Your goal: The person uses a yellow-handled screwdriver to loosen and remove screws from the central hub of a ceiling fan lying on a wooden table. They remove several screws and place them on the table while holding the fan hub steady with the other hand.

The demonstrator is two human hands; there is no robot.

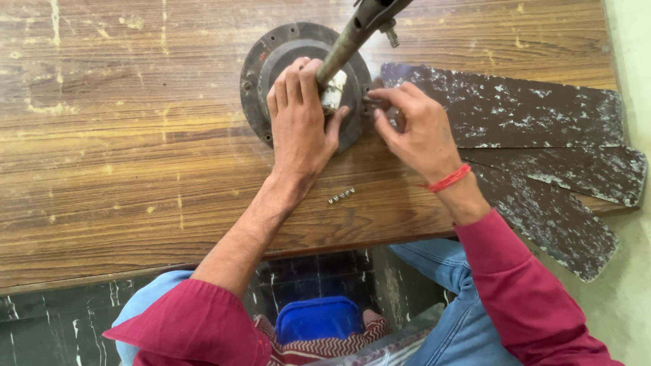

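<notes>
While a blue plastic tub (317, 318) sits lowest in the head view, between knees in blue denim (447, 285), the dark, white-veined stone floor (61, 322) shows beside it under the edge of the worn brown wooden tabletop (122, 156).

Landmark: the round, dark grey metal fan motor housing (271, 61), lying flat on that tabletop. On the near side of the housing, a short row of small silvery screws (341, 196) lies loose on the wood, between the two forearms in rolled maroon sleeves (196, 325).

Resting on the housing's top, the left hand (298, 125) lies palm-down with fingers flat and spread over the metal, thumb beside a white cylindrical sleeve (333, 91) at the hub; it presses rather than grasps. Just to the right of the housing, the right hand (420, 132), a red thread band (447, 179) at its wrist, pinches a small dark metal part (372, 102) between thumb and fingertips at the housing's rim; what kind of part it is cannot be told.

From the hub a rusty grey metal down-rod (346, 44) rises toward the camera, with a threaded bolt (391, 34) near its top. Right of the housing, three long dark-brown fan blades (529, 108) with flaking white-speckled paint fan out over the table's edge toward a pale green wall (630, 41).
</notes>
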